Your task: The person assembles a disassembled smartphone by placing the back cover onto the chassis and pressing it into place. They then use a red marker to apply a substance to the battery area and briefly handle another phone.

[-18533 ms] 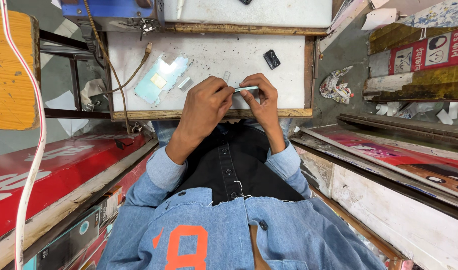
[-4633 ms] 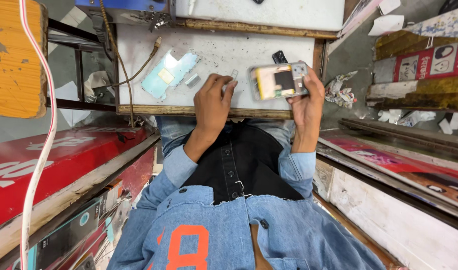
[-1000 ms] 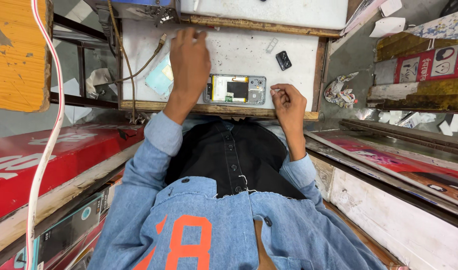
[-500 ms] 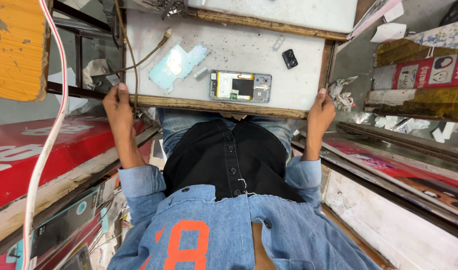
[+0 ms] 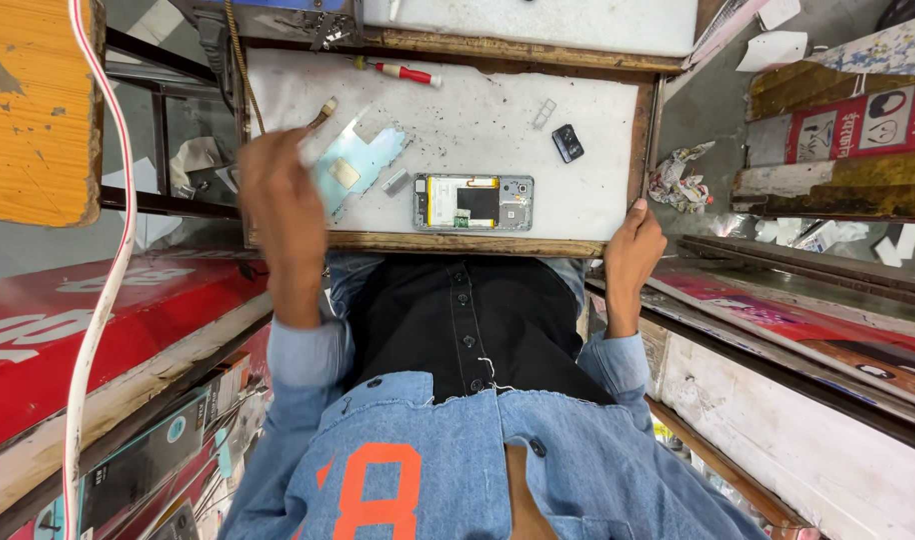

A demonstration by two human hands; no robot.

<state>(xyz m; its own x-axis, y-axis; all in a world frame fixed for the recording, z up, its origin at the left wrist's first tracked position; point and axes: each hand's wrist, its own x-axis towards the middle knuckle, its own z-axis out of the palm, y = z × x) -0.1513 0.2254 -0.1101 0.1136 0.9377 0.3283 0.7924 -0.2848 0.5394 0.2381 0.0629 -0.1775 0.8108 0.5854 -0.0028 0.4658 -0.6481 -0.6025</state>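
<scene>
An opened phone (image 5: pixel 473 202) with its inner parts showing lies flat near the front edge of a white worktop (image 5: pixel 488 120) framed in wood. My left hand (image 5: pixel 278 190) is blurred over the worktop's left edge, next to a pale blue translucent back cover (image 5: pixel 363 160). Whether it holds anything I cannot tell. My right hand (image 5: pixel 633 250) grips the worktop's front right corner, thumb against the frame. A small grey piece (image 5: pixel 396 182) lies between the cover and the phone.
A red-handled screwdriver (image 5: pixel 408 73), a small black part (image 5: pixel 568 142) and a little metal bracket (image 5: pixel 544 112) lie farther back. A cable (image 5: pixel 240 70) runs down the left side. An orange board (image 5: pixel 33 110) and red panels (image 5: pixel 98 320) flank me.
My left hand has risen from below the table's left side to the worktop's left edge. My right hand stays at the right corner. The phone has not moved.
</scene>
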